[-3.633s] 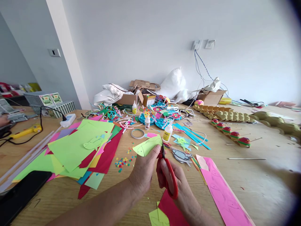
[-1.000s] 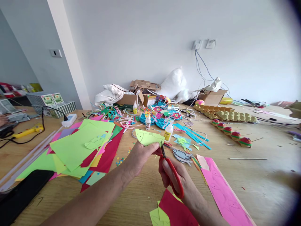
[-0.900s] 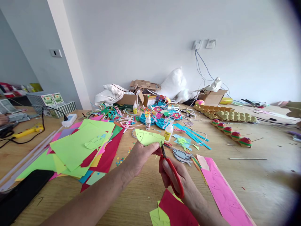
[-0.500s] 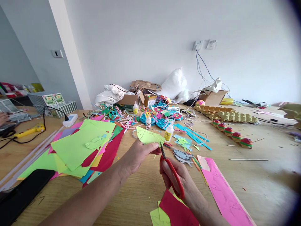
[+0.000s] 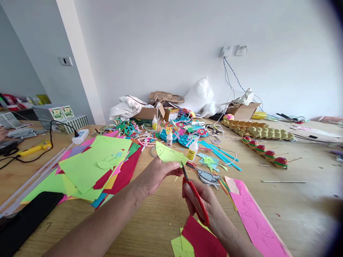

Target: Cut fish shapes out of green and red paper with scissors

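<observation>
Between the thumb and fingers of my left hand (image 5: 163, 173) is a lime-green paper fish (image 5: 168, 154), with a drawn outline and eye. My right hand (image 5: 205, 200) grips red-handled scissors (image 5: 198, 203), their blades at the tail end of the paper, close to my left fingertips. Below my right hand lie a dark red paper sheet (image 5: 202, 237) and lime-green paper pieces (image 5: 178, 246). A grey paper fish (image 5: 208, 177) rests just beyond the scissors. Right of it is a pink paper strip (image 5: 257, 217) with fish outlines drawn on it.
A pile of coloured paper (image 5: 85, 164) covers the left side, near a black phone-like slab (image 5: 29, 217). Glue bottles (image 5: 192, 150) stand ahead. Egg-carton strips (image 5: 270, 133) and a painted carton caterpillar (image 5: 268, 153) lie at right. A yellow glue gun (image 5: 34, 148) sits far left.
The scissors and the paper fish's tail end have shifted very slightly against each other. Both hands keep their holds, and the view has moved a little.
</observation>
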`<state>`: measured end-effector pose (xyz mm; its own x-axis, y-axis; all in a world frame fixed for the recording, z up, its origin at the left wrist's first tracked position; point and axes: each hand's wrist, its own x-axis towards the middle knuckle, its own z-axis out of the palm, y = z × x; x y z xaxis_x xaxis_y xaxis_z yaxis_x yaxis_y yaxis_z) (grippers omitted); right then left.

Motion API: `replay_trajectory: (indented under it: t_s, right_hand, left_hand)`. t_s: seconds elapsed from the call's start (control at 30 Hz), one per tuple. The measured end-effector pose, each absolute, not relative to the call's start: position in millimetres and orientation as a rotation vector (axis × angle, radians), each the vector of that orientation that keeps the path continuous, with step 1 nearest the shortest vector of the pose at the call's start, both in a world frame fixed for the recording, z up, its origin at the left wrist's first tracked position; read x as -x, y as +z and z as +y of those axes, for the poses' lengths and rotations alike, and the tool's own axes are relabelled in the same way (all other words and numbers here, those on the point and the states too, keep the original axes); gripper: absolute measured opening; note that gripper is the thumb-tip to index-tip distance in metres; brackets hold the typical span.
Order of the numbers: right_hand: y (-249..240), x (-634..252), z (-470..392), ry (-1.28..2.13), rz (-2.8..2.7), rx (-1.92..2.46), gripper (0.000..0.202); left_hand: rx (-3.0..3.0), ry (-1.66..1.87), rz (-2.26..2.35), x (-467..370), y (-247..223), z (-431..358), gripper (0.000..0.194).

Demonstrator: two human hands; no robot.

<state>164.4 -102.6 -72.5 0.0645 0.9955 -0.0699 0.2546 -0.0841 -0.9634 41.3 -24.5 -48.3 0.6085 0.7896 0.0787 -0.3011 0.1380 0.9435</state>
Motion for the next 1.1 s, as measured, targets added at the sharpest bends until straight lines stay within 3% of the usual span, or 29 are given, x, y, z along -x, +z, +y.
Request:
replay_trajectory:
  t_s: [0.37, 0.63, 0.73, 0.9, 1.1]
  right_hand:
    - [-79.7, -170.9, -97.1, 1.051, -1.368, 1.507, 0.038]
    - [-85.5, -180.6, -97.1, 0.861, -1.687, 1.555, 0.032]
    - [-84.5, -181.6, -96.8, 0.804, -1.786, 1.559, 0.032]
    - [-81.1, -180.1, -97.7, 0.821, -1.811, 1.538, 0.030]
    - [-81.5, -181.3, -99.2, 0.944, -1.803, 1.516, 0.032]
  left_hand:
    - [-1.444, 0.892, 0.627, -23.1, -31.6, -8.5, 0.026]
    - [-1.951, 0.765, 0.765, 7.2, -11.6, 8.1, 0.012]
    - [-2.031, 0.754, 0.815, 8.2, -8.2, 4.9, 0.015]
    - [-2.204, 0.515, 0.772, 4.7, -6.6, -1.1, 0.015]
    - [-2.127, 0.497, 0.723, 0.3, -18.0, 5.9, 0.010]
